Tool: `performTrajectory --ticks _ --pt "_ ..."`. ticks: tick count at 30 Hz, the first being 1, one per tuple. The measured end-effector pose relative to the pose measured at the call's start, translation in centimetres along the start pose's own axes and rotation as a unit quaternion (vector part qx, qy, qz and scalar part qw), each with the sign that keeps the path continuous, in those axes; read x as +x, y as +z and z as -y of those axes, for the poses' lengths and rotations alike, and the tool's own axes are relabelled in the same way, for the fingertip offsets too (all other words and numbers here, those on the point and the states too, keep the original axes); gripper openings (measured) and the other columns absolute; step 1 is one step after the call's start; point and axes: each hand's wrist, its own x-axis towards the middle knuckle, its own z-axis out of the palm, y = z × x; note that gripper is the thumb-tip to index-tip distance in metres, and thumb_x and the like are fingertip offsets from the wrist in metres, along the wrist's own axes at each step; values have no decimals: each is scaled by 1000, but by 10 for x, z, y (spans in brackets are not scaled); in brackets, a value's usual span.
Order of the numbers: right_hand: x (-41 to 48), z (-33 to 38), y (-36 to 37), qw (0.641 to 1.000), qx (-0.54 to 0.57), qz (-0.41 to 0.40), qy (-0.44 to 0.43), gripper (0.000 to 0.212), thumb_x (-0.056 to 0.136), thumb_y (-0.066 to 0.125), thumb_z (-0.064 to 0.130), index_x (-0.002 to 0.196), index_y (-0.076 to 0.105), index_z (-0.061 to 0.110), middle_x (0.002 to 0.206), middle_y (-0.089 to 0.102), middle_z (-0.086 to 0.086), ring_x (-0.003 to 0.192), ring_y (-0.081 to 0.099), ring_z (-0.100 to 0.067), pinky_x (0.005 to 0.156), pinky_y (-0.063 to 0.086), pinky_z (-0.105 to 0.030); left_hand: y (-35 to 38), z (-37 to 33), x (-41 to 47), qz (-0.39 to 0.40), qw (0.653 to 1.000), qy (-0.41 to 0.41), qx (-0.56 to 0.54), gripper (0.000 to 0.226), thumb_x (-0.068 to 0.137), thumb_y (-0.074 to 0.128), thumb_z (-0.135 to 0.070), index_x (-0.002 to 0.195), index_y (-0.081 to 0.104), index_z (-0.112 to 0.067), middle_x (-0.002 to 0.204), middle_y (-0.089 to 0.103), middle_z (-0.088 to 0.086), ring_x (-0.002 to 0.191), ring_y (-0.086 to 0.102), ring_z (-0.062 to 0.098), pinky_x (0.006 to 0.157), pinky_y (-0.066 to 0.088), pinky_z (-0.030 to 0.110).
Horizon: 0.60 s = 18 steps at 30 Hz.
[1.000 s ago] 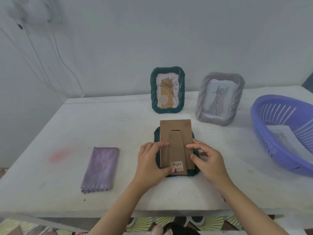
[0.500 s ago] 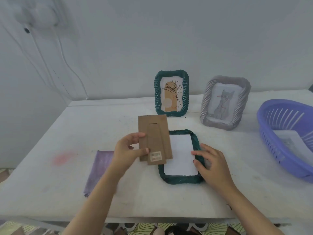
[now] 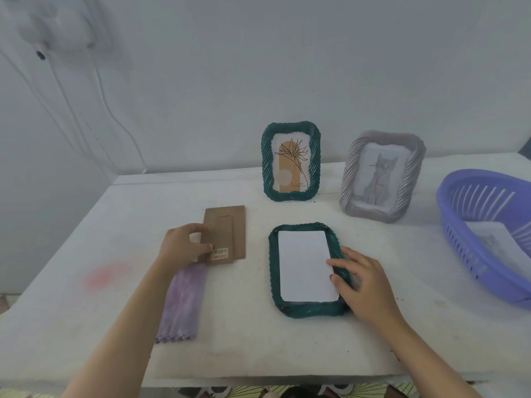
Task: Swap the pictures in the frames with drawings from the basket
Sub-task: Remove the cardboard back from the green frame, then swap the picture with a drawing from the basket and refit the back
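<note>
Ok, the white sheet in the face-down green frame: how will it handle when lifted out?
Probably light and floppy: the white sheet looks paper-thin. It lies recessed in the face-down green frame, so likely needs prying at an edge, by the right hand.

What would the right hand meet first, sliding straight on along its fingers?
The white sheet in the lying green frame; the right hand seems to touch its right edge, though depth is unclear.
</note>
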Motion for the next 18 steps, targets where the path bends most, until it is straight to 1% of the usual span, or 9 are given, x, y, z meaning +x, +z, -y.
performTrajectory --ticks 2,4,6,7,9,11,13,16,18 --pt "-1 1 0 1000 5 0 0 28 80 67 14 104 69 28 130 45 15 118 37 -7 100 25 -24 2 4 3 -10 991 29 127 53 71 72 -17 121 58 -25 132 51 6 123 42 26 97 44 39" --pt "0 2 0 1000 -1 -1 -6 28 81 66 14 106 68 28 128 44 18 115 37 -5 100 25 -24 6 0 -4 -39 986 70 150 54 73 71 -16 125 56 -25 141 45 4 132 33 27 108 30 37" --pt "0 2 1 1000 -9 -7 -15 28 81 66 14 106 69 28 125 48 19 112 39 -5 99 28 -24 16 -11 -20 -61 985 132 92 51 74 71 -16 123 57 -22 137 49 2 130 37 25 106 30 35" --pt "0 3 2 1000 -13 -10 -19 28 81 66 14 106 69 28 122 49 20 110 41 -5 99 30 -26 22 -17 -30 -45 983 169 55 51 73 73 -21 122 57 -23 133 52 0 126 42 23 103 34 35" --pt "1 5 2 999 -26 -14 -23 27 81 62 22 106 69 28 117 52 22 107 44 -5 99 35 -29 38 -27 -53 43 973 228 11 60 67 74 -41 123 53 -34 132 52 -7 125 43 14 103 36 34" --pt "1 9 2 998 -51 -18 -22 32 77 58 36 106 68 29 114 57 22 106 48 -7 97 38 -32 57 -33 -73 131 959 249 27 72 61 74 -52 126 42 -51 143 39 -14 136 29 7 111 26 34" --pt "3 13 4 996 -85 -27 -23 36 74 62 43 107 67 29 111 63 18 105 51 -12 94 35 -30 72 -33 -82 173 950 251 72 79 64 77 -47 129 33 -54 150 26 -17 140 13 3 117 14 34" --pt "6 19 5 992 -120 -42 -18 38 70 74 41 106 67 31 106 66 15 103 49 -15 88 24 -25 78 -32 -82 165 948 252 102 80 67 76 -45 135 33 -47 151 21 -18 141 7 2 118 6 33" --pt "8 23 5 991 -120 -60 -10 36 69 76 35 104 68 31 104 67 14 102 49 -15 87 22 -25 78 -30 -78 158 941 267 131 81 67 73 -51 136 32 -46 151 20 -19 142 6 4 118 3 33"
